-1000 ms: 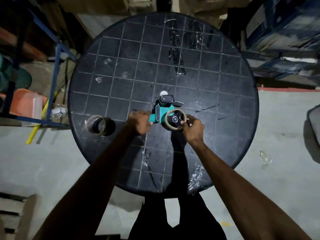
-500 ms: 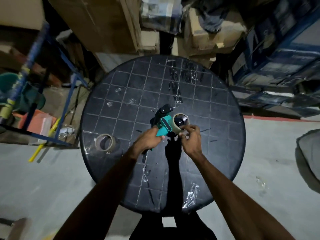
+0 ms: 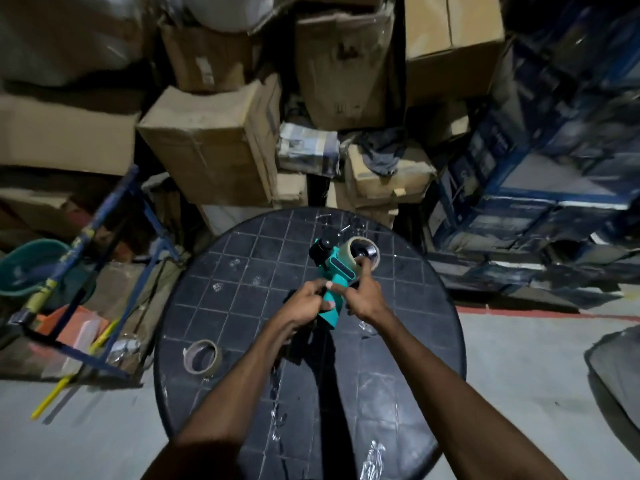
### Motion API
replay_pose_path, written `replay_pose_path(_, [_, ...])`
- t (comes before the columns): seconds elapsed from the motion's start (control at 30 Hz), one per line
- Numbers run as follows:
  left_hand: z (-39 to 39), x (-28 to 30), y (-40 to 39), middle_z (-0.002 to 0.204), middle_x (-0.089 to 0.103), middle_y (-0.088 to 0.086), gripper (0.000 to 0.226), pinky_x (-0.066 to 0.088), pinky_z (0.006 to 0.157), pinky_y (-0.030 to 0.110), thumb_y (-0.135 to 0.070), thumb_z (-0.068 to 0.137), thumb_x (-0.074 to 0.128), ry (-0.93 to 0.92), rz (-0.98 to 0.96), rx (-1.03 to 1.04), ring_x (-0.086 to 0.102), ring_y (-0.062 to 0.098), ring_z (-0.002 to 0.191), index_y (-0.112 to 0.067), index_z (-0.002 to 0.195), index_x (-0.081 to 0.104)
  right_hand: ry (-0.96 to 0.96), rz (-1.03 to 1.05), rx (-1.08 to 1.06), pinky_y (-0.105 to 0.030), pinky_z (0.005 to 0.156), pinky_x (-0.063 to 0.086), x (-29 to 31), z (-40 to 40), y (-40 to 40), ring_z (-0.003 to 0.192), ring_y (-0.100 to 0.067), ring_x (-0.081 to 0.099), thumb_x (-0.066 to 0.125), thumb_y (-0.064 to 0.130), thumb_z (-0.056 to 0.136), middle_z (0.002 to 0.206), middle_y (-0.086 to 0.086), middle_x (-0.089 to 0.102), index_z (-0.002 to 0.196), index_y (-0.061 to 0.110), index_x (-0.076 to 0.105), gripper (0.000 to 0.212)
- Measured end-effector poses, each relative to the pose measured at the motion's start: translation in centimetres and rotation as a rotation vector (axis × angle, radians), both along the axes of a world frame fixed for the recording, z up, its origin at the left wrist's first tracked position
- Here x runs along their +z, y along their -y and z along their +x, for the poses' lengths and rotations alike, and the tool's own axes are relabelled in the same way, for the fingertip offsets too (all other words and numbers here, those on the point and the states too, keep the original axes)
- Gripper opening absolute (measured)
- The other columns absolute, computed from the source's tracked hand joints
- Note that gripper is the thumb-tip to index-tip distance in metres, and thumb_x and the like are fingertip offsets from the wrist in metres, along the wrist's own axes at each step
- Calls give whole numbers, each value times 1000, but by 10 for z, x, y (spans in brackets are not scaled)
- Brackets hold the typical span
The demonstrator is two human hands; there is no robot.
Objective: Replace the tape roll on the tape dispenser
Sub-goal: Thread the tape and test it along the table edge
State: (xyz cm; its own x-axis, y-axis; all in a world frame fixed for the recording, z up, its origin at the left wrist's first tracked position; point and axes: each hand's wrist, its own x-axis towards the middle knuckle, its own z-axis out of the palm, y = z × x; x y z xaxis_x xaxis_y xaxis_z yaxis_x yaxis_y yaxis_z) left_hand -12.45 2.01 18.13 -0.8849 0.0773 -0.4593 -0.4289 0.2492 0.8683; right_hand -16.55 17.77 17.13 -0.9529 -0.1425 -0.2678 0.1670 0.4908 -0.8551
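Observation:
A teal tape dispenser (image 3: pixel 337 271) with a black roller head is lifted above the round black table (image 3: pixel 242 271), tilted up and away from me. My left hand (image 3: pixel 306 301) grips its teal handle. A tan tape roll (image 3: pixel 363 256) sits on the dispenser's hub, and my right hand (image 3: pixel 363 296) reaches up with its fingers on the roll's near edge. A second tape roll (image 3: pixel 202 355), thin and nearly used up, lies flat on the table's left side, apart from both hands.
Scraps of clear tape (image 3: pixel 374 452) stick to the tabletop. Stacked cardboard boxes (image 3: pixel 214 150) crowd behind the table. A blue metal frame (image 3: pixel 114 216) stands at the left, blue shelving (image 3: pixel 536 188) at the right, and a green bucket (image 3: pixel 24 268) at far left.
The dispenser has been lifted off the table and tilted upward. My left hand shifted down onto the handle; my right hand stays on the roll. My view has tipped up toward the boxes.

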Motion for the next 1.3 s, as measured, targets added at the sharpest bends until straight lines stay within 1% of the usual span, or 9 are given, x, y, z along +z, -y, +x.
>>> replay_pose_path(0.1, [4, 8, -8, 107, 74, 0, 40, 53, 91, 29, 7, 86, 58, -63, 119, 31, 68, 16, 105, -18, 116, 66, -14, -13, -35, -47, 85, 60, 16, -3, 6, 100, -28, 68, 82, 37, 69, 120, -5, 67, 132, 34, 31, 81])
replay_pose_path(0.2, [4, 12, -12, 111, 73, -1, 43, 55, 90, 27, 11, 85, 63, -106, 180, 48, 67, 15, 108, -18, 118, 66, -50, 35, -70, -35, 87, 55, 26, -4, 9, 101, -27, 65, 76, 18, 79, 125, -11, 66, 143, 25, 31, 78])
replay_pose_path(0.33, [-3, 9, -11, 115, 72, 13, 40, 50, 94, 32, 13, 84, 64, -161, 254, 102, 67, 19, 104, -4, 121, 67, -190, 120, -51, -37, 98, 47, 34, 1, 5, 123, -36, 56, 70, 31, 83, 137, -18, 57, 156, 20, 27, 86])
replay_pose_path(0.4, [-9, 7, -10, 101, 75, 13, 28, 50, 93, 36, 13, 84, 65, -171, 245, 264, 66, 25, 98, -5, 105, 73, -243, 208, 31, -45, 104, 42, 34, 3, 0, 128, -41, 48, 58, 47, 80, 143, -23, 45, 160, 24, 18, 93])
replay_pose_path(0.5, [-20, 5, -3, 90, 74, 2, 23, 50, 81, 27, 8, 85, 67, -221, 132, 481, 67, 25, 92, -14, 91, 71, -301, 360, 61, -43, 99, 46, 33, 4, -4, 119, -43, 53, 60, 31, 88, 143, -25, 37, 163, 24, 10, 90])
replay_pose_path(0.7, [-30, 14, -10, 112, 67, 7, 27, 54, 95, 42, -6, 95, 61, -79, 323, 501, 64, 19, 102, -15, 119, 53, -395, 481, 38, -34, 65, 57, 34, 4, -9, 71, -20, 51, 72, 14, 82, 135, -16, 26, 152, 26, 25, 85])
replay_pose_path(0.8, [-31, 8, -15, 110, 71, 9, 28, 55, 92, 38, -2, 93, 62, -100, 323, 523, 67, 21, 101, -10, 120, 57, -402, 523, 59, -23, 65, 56, 36, 6, -14, 74, -20, 58, 76, 12, 81, 148, -14, 16, 151, 25, 28, 86])
replay_pose_path(1.07, [-37, 14, -22, 106, 74, 7, 28, 55, 74, 23, 1, 90, 65, -222, 327, 507, 70, 13, 89, -9, 117, 63, -462, 590, 103, -33, 66, 54, 28, 4, -20, 77, -23, 60, 68, 14, 88, 171, 1, -3, 161, 10, 17, 89])
replay_pose_path(1.3, [-44, 23, -27, 135, 38, -7, 47, 43, 103, 34, -20, 92, 67, -565, -262, 472, 41, 12, 126, -25, 136, 51, -481, 621, 75, -30, 63, 40, 16, 4, -20, 73, -21, 52, 63, 8, 90, 171, 7, -13, 163, 14, 8, 92])
